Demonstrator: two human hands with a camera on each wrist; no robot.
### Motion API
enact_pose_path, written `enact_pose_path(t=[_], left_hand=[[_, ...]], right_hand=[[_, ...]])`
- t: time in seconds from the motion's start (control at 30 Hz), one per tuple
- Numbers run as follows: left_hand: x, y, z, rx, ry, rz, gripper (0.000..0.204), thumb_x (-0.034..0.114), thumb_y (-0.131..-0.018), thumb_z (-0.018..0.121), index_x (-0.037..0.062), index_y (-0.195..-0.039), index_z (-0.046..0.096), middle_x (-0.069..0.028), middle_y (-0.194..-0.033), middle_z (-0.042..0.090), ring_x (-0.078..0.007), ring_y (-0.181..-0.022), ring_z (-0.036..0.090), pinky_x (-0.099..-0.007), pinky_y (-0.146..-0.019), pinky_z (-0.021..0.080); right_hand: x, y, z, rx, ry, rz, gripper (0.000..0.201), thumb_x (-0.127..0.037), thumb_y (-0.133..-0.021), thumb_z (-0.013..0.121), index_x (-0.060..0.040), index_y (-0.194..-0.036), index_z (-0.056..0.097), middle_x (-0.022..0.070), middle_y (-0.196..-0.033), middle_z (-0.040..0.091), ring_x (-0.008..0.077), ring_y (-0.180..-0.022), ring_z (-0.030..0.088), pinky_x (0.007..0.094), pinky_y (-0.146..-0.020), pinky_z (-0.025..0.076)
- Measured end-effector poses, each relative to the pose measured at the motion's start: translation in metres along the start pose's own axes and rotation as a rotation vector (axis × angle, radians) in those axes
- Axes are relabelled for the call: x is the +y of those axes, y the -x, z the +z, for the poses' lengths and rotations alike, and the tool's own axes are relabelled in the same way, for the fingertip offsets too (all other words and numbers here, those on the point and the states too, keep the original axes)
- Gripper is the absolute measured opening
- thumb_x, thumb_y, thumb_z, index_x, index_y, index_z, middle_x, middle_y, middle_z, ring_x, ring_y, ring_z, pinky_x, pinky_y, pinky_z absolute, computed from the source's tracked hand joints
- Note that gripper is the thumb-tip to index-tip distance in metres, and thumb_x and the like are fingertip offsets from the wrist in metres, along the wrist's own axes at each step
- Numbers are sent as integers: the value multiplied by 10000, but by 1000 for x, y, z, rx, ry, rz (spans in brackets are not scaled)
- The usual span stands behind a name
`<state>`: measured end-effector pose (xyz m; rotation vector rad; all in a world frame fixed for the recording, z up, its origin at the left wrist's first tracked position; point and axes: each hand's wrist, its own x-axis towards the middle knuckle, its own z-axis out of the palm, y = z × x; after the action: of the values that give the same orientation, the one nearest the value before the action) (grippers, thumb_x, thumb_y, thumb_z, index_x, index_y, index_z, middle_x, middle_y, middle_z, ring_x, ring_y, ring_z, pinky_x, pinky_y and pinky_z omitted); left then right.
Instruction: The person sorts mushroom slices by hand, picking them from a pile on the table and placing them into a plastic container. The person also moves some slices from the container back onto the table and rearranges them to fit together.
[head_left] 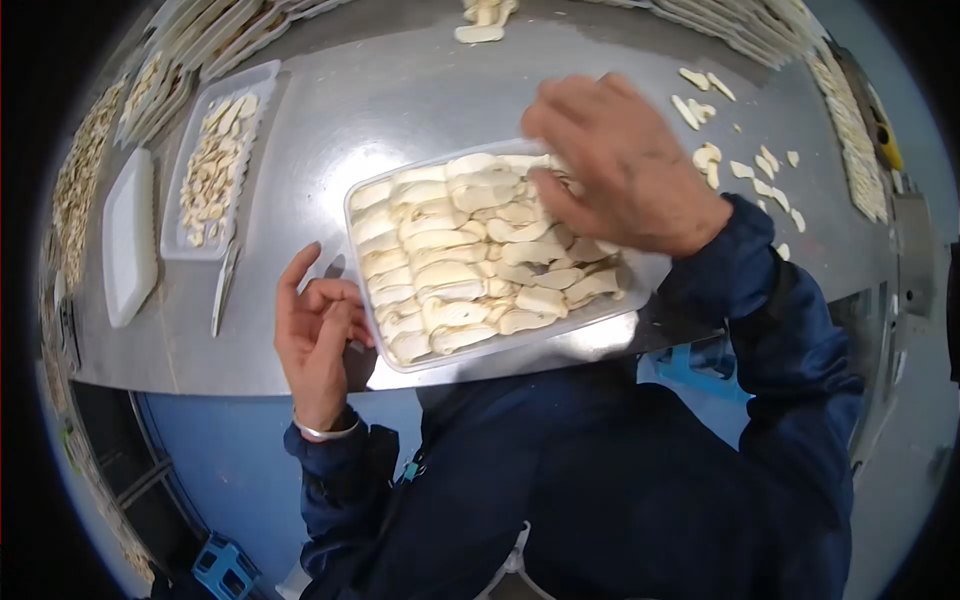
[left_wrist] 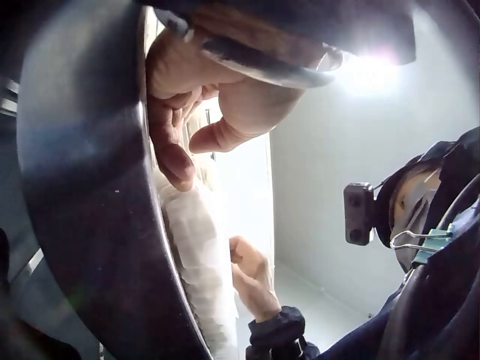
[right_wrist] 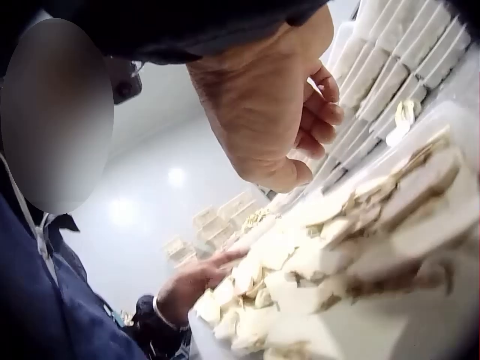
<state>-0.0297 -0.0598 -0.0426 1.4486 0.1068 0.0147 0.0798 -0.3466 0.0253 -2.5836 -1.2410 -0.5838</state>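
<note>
A clear plastic tray (head_left: 402, 369) sits near the table's front edge, filled with overlapping rows of pale mushroom slices (head_left: 440, 240) with brownish edges. My right hand (head_left: 625, 170) is over the tray's far right part and hides some slices. In the right wrist view its fingers (right_wrist: 319, 116) bend loosely with nothing between them and the thumb, above the slices. At the tray's left side is my left hand (head_left: 322, 340), its index finger extended and the other fingertips close by the rim. The left wrist view has its thumb and fingers (left_wrist: 174, 161) apart, holding nothing.
To the left, another tray (head_left: 268, 78) contains small mushroom pieces (head_left: 215, 170), beside a white tray (head_left: 130, 240) and a slim metal tool (head_left: 225, 290). Loose slices (head_left: 763, 187) lie on the right. Stacked trays (head_left: 210, 40) line the far side. Blue stools (head_left: 225, 568) stand below.
</note>
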Motion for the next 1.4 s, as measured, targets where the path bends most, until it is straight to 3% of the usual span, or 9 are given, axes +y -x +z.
enact_pose_path(t=[0.17,0.27,0.3,0.5,0.7,0.8,0.9,1.2,1.4], left_hand=[[1,-1,2,4,-14,-3,521,-26,-881,497,-24,-1378,341,-80,-877,589,-76,-651,559,-167,-548,464],[2,-1,3,7,-28,-4,521,-24,-881,495,-28,-1378,339,-78,-878,588,-70,-649,555,-162,-544,457],[2,-1,3,15,-34,-5,521,-23,-881,494,-29,-1378,338,-77,-878,588,-68,-649,554,-160,-542,455],[2,-1,3,25,-51,-3,531,-6,-880,504,-34,-1382,333,-79,-878,590,-65,-648,555,-155,-538,452],[3,-2,3,30,-40,-7,528,-3,-882,498,-38,-1381,332,-84,-880,592,-67,-649,558,-153,-539,456],[2,-2,3,27,-44,-9,526,-3,-883,495,-36,-1382,332,-85,-879,593,-67,-650,559,-152,-540,457],[2,-2,2,20,-44,-6,525,-5,-884,494,-33,-1383,333,-85,-879,595,-68,-650,558,-152,-541,457],[2,-2,1,17,-44,-16,524,-8,-886,502,-24,-1384,337,-79,-882,599,-72,-653,563,-161,-545,462],[2,-1,0,16,-27,-15,517,-20,-890,498,-20,-1383,341,-79,-889,602,-79,-672,579,-168,-558,465]], right_hand=[[118,45,-50,86,291,305,100,-86,-812,564,-39,-894,594,121,-801,597,332,-751,593,397,-663,464],[195,92,-42,-339,480,610,223,-127,-794,572,-29,-985,630,158,-850,654,372,-810,618,440,-722,481],[199,99,-34,-322,409,636,247,-124,-791,569,-32,-1011,633,167,-859,658,377,-822,620,443,-739,483],[197,90,-3,-262,220,658,333,-85,-780,530,-61,-1091,648,233,-970,648,391,-909,613,439,-804,478],[194,90,-6,-322,102,609,343,-83,-728,563,-63,-1052,673,186,-952,652,374,-916,616,427,-831,485],[194,96,-8,-254,-5,597,266,-73,-772,540,-38,-1011,653,157,-855,624,323,-793,603,393,-756,477],[189,90,-9,-212,11,764,255,-131,-746,574,-24,-964,650,182,-928,642,370,-875,615,423,-789,483],[207,90,12,-240,123,733,252,-219,-735,612,-2,-861,599,208,-879,627,383,-830,601,441,-736,470],[135,62,-10,-72,6,527,223,-173,-743,644,1,-861,568,169,-805,596,345,-748,589,413,-678,466]])
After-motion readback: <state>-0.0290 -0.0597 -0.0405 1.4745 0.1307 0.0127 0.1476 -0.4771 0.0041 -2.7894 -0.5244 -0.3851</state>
